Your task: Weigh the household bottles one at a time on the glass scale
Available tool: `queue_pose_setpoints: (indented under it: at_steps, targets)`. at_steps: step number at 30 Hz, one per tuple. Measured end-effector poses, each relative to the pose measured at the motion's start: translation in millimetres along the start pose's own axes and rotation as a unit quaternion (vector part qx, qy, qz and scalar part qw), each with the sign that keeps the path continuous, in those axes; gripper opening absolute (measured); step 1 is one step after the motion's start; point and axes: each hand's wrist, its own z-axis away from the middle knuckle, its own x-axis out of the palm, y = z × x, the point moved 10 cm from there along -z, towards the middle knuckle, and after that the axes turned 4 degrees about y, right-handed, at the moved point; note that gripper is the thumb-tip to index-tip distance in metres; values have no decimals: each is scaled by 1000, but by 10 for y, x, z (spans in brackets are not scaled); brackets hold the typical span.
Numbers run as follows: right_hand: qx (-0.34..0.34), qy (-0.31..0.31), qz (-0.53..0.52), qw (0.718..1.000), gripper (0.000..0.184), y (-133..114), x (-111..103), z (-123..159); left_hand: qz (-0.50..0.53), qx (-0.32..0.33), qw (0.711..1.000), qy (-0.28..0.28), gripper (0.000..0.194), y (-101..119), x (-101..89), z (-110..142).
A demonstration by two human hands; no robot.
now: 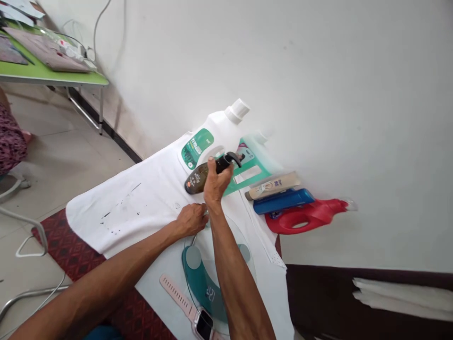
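My right hand is wrapped round a dark pump bottle, thumb up along its side, near its black pump head. The bottle leans in front of a white detergent jug with a green label. My left hand is closed beside my right wrist, at the far edge of a round glass digital scale; what its curled fingers hold, if anything, is hidden. My right forearm covers part of the scale, whose display is lit. A smartwatch with a pink strap lies at its near edge.
Against the wall stand a green package, a beige tube, a blue bottle and a red jug. A white cloth covers the table over a red patterned cover. A green table stands far left, near another person's clothing.
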Motion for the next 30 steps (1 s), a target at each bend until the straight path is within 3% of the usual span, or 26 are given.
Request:
queue_pose_setpoints:
  at_steps: [4,8,10,13,17,20,24,30]
  targets:
    - [-4,9,19,1000,74,-82,-106,30,-15,22,1000,-2,22,65,-40,9]
    - [-54,18,49,997,63,-245,-544,113,-40,38,998,-4,30,92,-68,-28]
    - [-71,33,61,995,56,-250,-927,179,-46,44,998,4,33,88,-75,-56]
    - [-69,85,101,989,52,-65,-1679,265,-49,44,998,9,38,62,-65,-76]
    - [14,167,170,971,52,524,-2706,296,-45,39,998,13,43,52,-82,-70]
    - [59,190,173,965,52,907,-3183,251,-29,36,999,19,43,79,-124,-61]
    - [74,184,147,969,54,1264,-3313,-3,-17,20,999,19,44,116,-160,-49]
    - [85,195,105,972,60,1893,-3045,-722,11,3,1000,18,43,141,-168,-41]
